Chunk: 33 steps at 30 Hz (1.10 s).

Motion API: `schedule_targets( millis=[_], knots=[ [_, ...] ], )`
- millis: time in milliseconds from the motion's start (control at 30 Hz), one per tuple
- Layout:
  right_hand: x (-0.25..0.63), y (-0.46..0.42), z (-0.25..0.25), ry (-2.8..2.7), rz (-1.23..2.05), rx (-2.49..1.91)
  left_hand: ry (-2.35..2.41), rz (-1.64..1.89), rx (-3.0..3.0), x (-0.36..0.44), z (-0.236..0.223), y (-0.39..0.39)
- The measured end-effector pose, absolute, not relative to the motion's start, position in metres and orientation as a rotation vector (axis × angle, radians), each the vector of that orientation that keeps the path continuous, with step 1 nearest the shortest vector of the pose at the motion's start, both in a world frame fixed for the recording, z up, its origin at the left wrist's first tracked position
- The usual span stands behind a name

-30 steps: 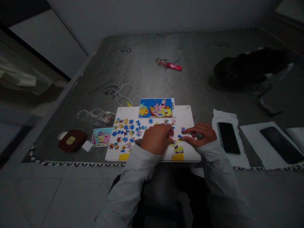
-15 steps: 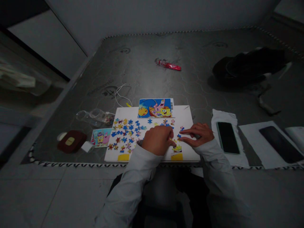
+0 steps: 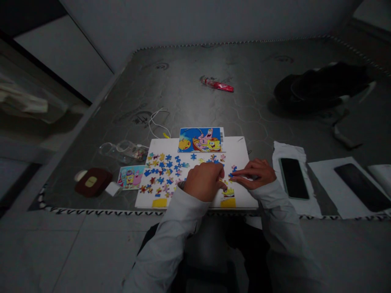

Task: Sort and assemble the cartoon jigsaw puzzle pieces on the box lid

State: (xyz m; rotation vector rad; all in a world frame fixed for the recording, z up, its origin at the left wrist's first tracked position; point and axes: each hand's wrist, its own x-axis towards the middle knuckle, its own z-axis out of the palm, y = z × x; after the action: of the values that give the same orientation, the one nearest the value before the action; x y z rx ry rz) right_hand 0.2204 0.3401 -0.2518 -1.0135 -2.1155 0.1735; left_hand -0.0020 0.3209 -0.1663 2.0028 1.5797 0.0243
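Over the right half of a white board (image 3: 244,156), my left hand (image 3: 204,181) is curled closed, its thumb against a small patch of joined yellow puzzle pieces (image 3: 228,193). Whatever its folded fingers grip is hidden. My right hand (image 3: 256,174) pinches a blue puzzle piece (image 3: 231,176) between thumb and fingertips, just above that patch. Another small piece (image 3: 234,167) lies just beyond these fingertips. Many loose puzzle pieces (image 3: 166,165), blue, yellow and pink, are spread over the board's left half. A cartoon picture card (image 3: 200,139) lies at its back edge.
Left of the board are a second picture card (image 3: 130,177), a white charger (image 3: 113,189), a brown case (image 3: 94,182) and a clear plastic container (image 3: 124,151). A phone (image 3: 293,178) and a dark slab (image 3: 362,186) lie right. Behind are a red packet (image 3: 217,84) and a black bag (image 3: 320,87).
My right thumb and fingers have drawn closer together on the blue puzzle piece. My left hand stays almost in place. The whole view has shifted very slightly.
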Motion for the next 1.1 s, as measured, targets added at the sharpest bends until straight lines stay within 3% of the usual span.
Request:
schedule_targets(
  millis=[367,1100],
  knots=[
    [0.224,0.345,-0.256,-2.139,0.025,-0.919,1.604,-0.005,2.007,-0.001,-0.164,0.32],
    [0.229,0.348,-0.258,-2.136,0.081,-0.93,1.709,0.041,1.966,-0.02,-0.153,0.319]
  ],
)
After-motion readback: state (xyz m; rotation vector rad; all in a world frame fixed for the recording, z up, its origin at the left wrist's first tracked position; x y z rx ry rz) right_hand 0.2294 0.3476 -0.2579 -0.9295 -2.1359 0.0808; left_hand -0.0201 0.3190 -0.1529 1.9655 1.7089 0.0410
